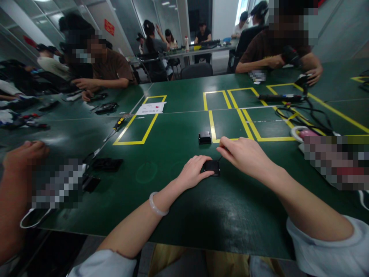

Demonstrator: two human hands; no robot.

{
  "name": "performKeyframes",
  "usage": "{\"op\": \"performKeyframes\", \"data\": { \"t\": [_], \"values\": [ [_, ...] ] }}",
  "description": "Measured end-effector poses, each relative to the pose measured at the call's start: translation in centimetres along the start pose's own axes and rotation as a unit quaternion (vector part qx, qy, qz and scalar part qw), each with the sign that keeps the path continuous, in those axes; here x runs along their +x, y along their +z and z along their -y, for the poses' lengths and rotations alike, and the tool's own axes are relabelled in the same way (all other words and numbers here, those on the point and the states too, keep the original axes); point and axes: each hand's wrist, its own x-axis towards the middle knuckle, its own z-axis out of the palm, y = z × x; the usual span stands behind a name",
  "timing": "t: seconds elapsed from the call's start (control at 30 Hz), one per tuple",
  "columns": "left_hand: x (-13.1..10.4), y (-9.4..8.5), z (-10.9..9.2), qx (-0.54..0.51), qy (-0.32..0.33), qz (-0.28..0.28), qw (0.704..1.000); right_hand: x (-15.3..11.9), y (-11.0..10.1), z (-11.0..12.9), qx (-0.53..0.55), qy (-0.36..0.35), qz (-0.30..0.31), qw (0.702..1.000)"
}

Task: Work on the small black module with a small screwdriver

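On the green table lies a small flat black part. The fingers and thumb of my left hand grip its left side; a pale bracelet is on that wrist. My right hand is above and to the right of the part, fingers pinched on a thin dark tool that slants down toward the part's upper right corner. Most of this tool is hidden by the fingers. A second black block sits just beyond, close to a yellow tape line.
Black pieces and a co-worker's arm are at the left. A yellow-black screwdriver and a paper sheet lie farther back. Cables and a pouch are at the right. People sit across the green table.
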Motion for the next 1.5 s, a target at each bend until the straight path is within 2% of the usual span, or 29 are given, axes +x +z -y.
{"op": "performKeyframes", "data": {
  "t": [0.1,0.33,0.63,0.9,1.1,1.5],
  "values": [
    [0.0,0.0,0.0,0.000,0.000,0.002,1.000,0.0,0.1,-0.1,-0.026,0.006,0.011,1.000],
    [0.0,0.0,0.0,0.003,0.000,0.000,1.000,-0.1,0.4,0.1,0.035,0.009,-0.009,0.999],
    [0.0,0.1,0.1,0.008,0.004,0.000,1.000,0.0,0.8,-0.1,0.004,0.032,-0.004,0.999],
    [0.0,0.1,0.1,0.006,0.004,-0.003,1.000,0.3,2.8,0.2,0.071,0.065,-0.090,0.991],
    [0.0,0.2,0.1,0.007,0.004,-0.001,1.000,0.0,4.1,-0.1,0.119,0.041,-0.151,0.980],
    [-0.3,0.4,-0.9,0.007,0.018,0.014,1.000,-1.4,5.7,-0.6,0.228,0.044,-0.290,0.928]
  ]
}}
